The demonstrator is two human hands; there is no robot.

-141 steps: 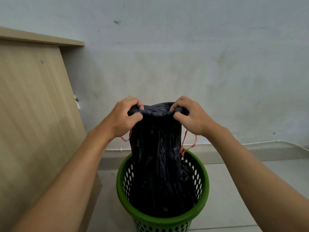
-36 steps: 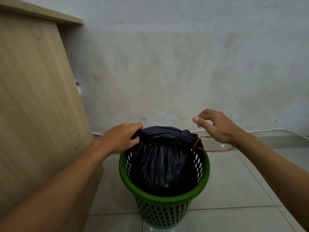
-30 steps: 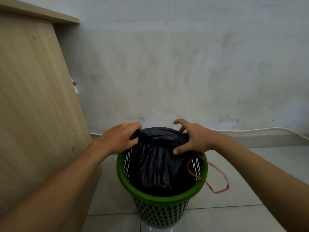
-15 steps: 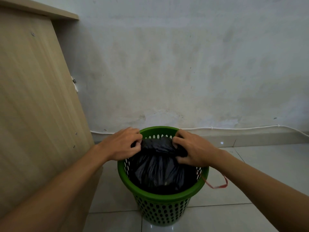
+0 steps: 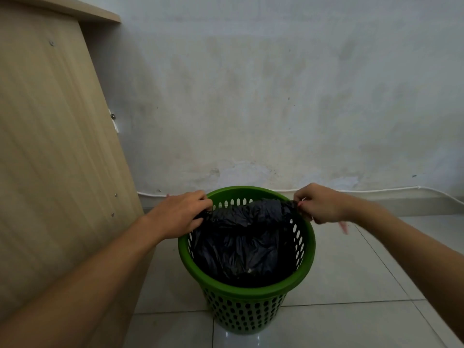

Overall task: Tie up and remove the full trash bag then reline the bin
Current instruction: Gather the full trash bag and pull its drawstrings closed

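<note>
Bag: the black bag (image 5: 247, 244) sat inside the bin (image 5: 247, 301), its mouth stretched across the top between our two hands, which we judge was meant to spread the opening toward the rim.
Left hand: our left hand (image 5: 180, 213) was at the bin's left rim, fingers (image 5: 200, 204) curled tight on the bag's edge, holding that side still.
Right hand: our right hand (image 5: 317, 204) was at the right rim, fingers pinching the bag's other edge and pulling it outward.
String: a blurred red bit (image 5: 342, 227) showed below our right hand; we could not tell what it joined.
Bin: it stood upright on the tiled floor (image 5: 351, 272), near the wall (image 5: 276, 96) and beside a wooden panel (image 5: 55, 146).
</note>
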